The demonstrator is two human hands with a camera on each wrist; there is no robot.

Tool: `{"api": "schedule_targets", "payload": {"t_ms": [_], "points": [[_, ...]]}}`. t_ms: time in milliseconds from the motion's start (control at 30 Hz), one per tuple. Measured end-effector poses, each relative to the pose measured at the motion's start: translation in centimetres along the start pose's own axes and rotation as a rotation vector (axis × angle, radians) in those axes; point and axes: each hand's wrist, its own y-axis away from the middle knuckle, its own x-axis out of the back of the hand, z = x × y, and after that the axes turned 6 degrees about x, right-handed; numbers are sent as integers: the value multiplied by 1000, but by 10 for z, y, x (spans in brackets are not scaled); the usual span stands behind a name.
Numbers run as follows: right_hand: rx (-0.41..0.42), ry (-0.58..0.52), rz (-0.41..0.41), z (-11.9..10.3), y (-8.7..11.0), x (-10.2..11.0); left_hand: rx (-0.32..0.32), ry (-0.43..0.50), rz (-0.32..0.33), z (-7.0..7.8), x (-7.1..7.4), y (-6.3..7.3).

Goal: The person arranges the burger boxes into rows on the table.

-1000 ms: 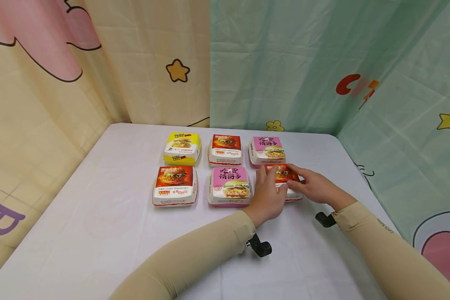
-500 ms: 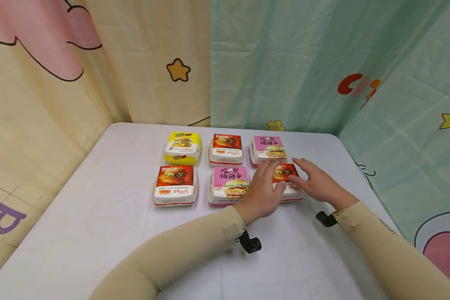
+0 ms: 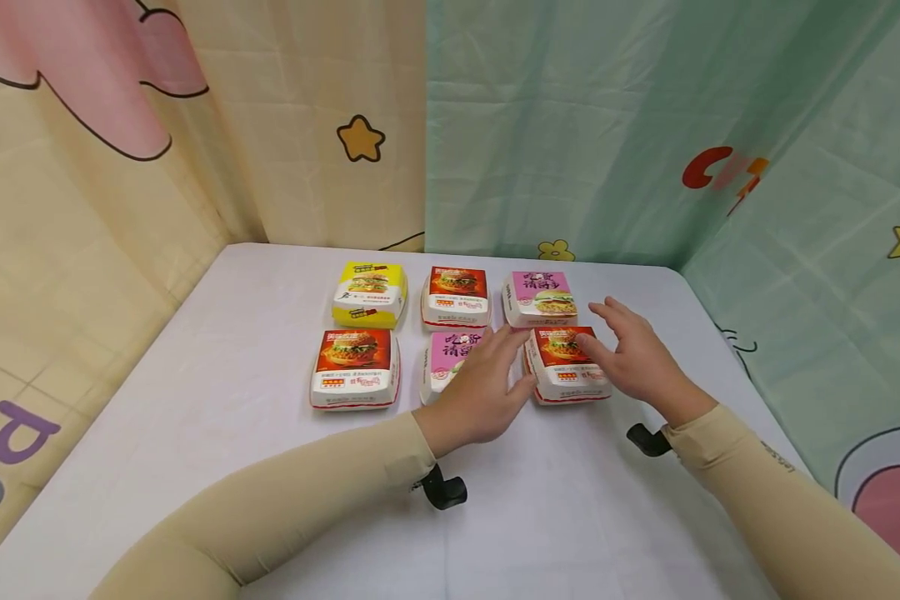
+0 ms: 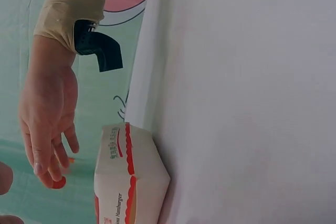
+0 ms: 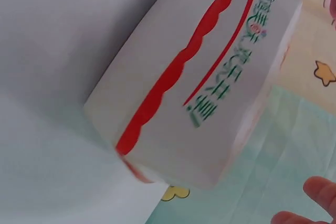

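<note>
Several burger boxes stand on the white table in two rows. At the front right is a red-and-white burger box (image 3: 567, 371), also seen from the side in the right wrist view as a white burger box (image 5: 210, 77) with a red wavy stripe. My right hand (image 3: 641, 358) hovers beside its right edge, fingers spread and holding nothing. To its left, my left hand (image 3: 476, 396) is held over the front middle pink burger box (image 3: 441, 362) and hides much of it. Those fingers are extended and grip nothing; whether they touch that box I cannot tell.
A red-and-white box (image 3: 356, 371) stands front left. Behind are a yellow box (image 3: 369, 296), another red-and-white box (image 3: 456, 298) and a pink box (image 3: 540, 298). Printed curtains (image 3: 555, 125) enclose the back and sides of the white table (image 3: 217, 400).
My left hand has drawn away leftward from the front right box, now covering the pink one. My right hand has lifted off that box slightly. The boxes stay in place.
</note>
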Motion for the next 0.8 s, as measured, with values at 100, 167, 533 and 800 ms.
{"api": "schedule_targets", "payload": {"t_ms": [100, 167, 533, 800], "points": [[18, -17, 40, -7, 3, 2, 12, -28, -24, -4, 9, 8], [27, -25, 53, -13, 4, 2, 9, -54, -32, -6, 15, 12], [88, -55, -1, -38, 13, 2, -14, -278, -10, -26, 47, 25], [186, 28, 6, -58, 17, 0, -28, -486, 28, -38, 70, 28]]}}
